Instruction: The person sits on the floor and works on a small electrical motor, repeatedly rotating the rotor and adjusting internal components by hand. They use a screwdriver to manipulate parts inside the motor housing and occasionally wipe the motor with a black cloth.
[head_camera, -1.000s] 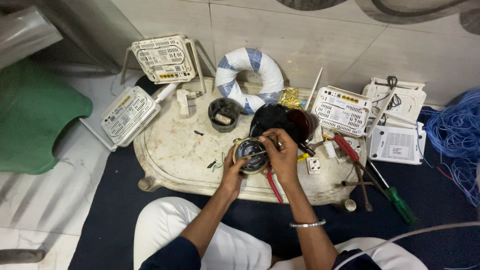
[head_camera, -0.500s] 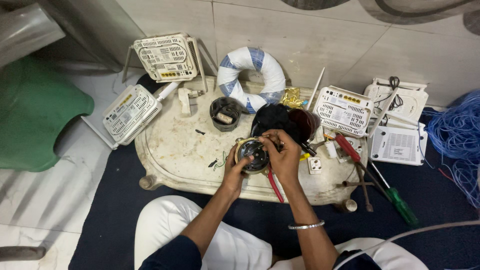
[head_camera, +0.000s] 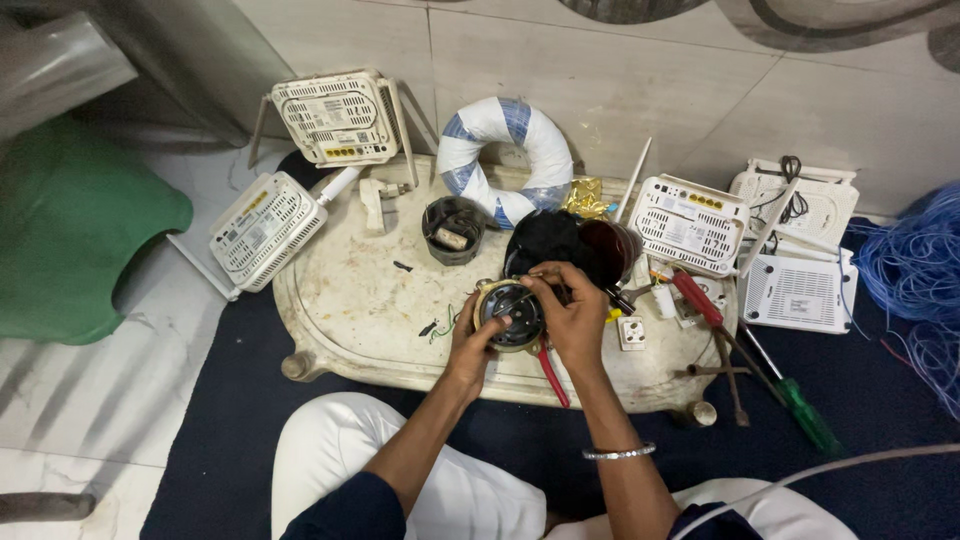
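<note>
Left hand (head_camera: 468, 345) grips the round motor part (head_camera: 508, 315) unchanged; right hand (head_camera: 572, 312) now pinches a thin tool into it.

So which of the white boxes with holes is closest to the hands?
The white router lying just right of the hands, beside the red-handled screwdriver. The others sit farther off.

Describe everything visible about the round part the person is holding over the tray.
The round part is a small disc-shaped piece with a dull brass-coloured metal rim and a dark centre, possibly a small motor or speaker; finer detail is too small to tell. It is held face-up just above the near edge of the white tray. The left hand cups it from below and the side, while the right hand reaches over its top, fingertips on the face. Red-handled pliers lie just beneath it.
</note>
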